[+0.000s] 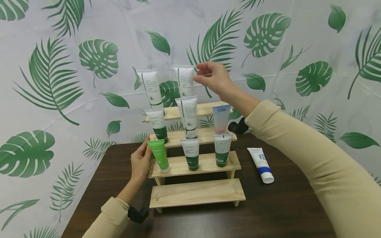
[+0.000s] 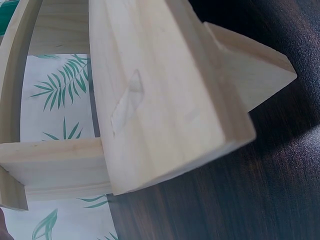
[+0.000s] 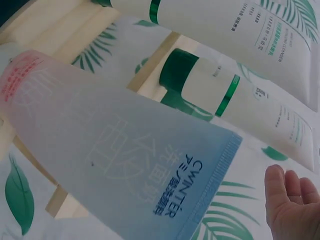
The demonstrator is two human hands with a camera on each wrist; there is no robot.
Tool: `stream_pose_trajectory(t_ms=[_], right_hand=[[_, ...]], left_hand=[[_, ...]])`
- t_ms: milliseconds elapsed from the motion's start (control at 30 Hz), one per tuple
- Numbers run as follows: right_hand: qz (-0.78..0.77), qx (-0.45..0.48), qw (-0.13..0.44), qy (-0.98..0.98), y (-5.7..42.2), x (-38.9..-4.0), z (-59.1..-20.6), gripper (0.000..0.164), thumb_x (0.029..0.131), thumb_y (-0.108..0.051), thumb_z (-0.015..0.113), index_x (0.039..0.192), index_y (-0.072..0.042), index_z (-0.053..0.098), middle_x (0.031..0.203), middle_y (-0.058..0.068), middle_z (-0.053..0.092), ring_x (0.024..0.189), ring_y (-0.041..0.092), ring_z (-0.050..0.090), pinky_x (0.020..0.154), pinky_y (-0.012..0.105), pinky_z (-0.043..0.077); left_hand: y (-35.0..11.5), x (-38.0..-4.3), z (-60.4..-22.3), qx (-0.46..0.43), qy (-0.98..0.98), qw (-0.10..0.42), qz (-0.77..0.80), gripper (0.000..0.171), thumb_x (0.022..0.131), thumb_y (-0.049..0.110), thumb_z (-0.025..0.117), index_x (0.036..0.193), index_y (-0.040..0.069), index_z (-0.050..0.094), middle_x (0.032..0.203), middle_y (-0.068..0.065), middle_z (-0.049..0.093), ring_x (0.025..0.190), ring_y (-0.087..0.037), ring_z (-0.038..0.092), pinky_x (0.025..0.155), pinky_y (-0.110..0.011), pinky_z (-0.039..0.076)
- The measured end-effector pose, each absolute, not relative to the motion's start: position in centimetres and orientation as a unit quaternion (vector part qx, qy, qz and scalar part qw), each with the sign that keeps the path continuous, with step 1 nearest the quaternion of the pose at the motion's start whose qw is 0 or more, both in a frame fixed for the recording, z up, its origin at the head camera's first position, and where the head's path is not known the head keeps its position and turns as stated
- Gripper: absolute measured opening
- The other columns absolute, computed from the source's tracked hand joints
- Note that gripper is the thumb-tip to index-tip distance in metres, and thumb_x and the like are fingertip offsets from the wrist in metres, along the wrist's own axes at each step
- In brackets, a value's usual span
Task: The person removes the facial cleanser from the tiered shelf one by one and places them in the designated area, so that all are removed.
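Observation:
My right hand (image 1: 215, 77) is raised at the top right edge of a white tube (image 1: 186, 81) on the top tier. Its fingers are bent loosely; in the right wrist view a gap shows between the fingertips (image 3: 276, 182) and the white tubes. My left hand (image 1: 141, 163) is at the left side of a stepped wooden display stand (image 1: 197, 193), beside a bright green tube (image 1: 158, 153). Its fingertips are partly hidden behind that tube and the tier's end, and I cannot tell whether they grip the wood. A blue-pink translucent tube (image 3: 125, 145) stands below the right hand.
More tubes stand cap-down on the tiers: a tall white one (image 1: 188, 115) in the middle and smaller white-green ones (image 1: 190, 153). A white-blue tube (image 1: 261, 165) lies on the dark table (image 1: 282, 205) right of the stand. A leaf-patterned cloth (image 1: 134, 43) hangs behind.

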State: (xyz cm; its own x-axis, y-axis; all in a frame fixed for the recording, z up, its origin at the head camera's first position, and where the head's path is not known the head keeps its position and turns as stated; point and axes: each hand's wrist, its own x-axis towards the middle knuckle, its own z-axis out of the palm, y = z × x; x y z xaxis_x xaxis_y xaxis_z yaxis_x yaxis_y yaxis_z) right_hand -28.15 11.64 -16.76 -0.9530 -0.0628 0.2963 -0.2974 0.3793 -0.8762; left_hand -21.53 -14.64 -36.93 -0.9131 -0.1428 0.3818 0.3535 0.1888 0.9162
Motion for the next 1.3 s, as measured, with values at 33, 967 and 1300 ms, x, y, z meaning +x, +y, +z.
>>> stream_pose_trajectory(t_ms=[33,967,1300], right_hand=[[0.547,0.108,0.105,-0.823,11.4,-28.3,-16.7,0.044,0.091,-0.012,0.063,0.132,-0.005,0.05,0.114,0.007,0.055,0.108,0.019,0.054,0.092,0.026,0.048],[0.557,0.108,0.083,-0.819,9.7,-30.1,-17.5,0.034,0.091,-0.007,0.061,0.125,-0.004,0.055,0.12,0.01,0.058,0.107,0.019,0.057,0.091,0.029,0.052],[0.561,0.098,0.096,-0.816,9.6,-30.0,-17.6,0.03,0.091,-0.006,0.062,0.121,-0.003,0.057,0.116,0.011,0.06,0.102,0.02,0.059,0.086,0.027,0.054]], left_hand=[[-14.6,-21.5,-36.9,-0.069,-0.746,0.196,-0.632,0.041,0.096,0.009,0.053,0.132,-0.01,0.046,0.138,-0.018,0.046,0.129,-0.029,0.044,0.086,-0.003,0.041],[-15.4,-23.3,-39.5,-0.075,-0.734,0.215,-0.639,0.04,0.095,0.015,0.056,0.132,-0.001,0.051,0.137,-0.01,0.05,0.127,-0.023,0.047,0.087,-0.005,0.042],[-15.4,-23.3,-39.5,-0.071,-0.736,0.218,-0.637,0.04,0.095,0.016,0.056,0.132,0.002,0.052,0.135,-0.008,0.052,0.125,-0.022,0.049,0.087,-0.005,0.043]])
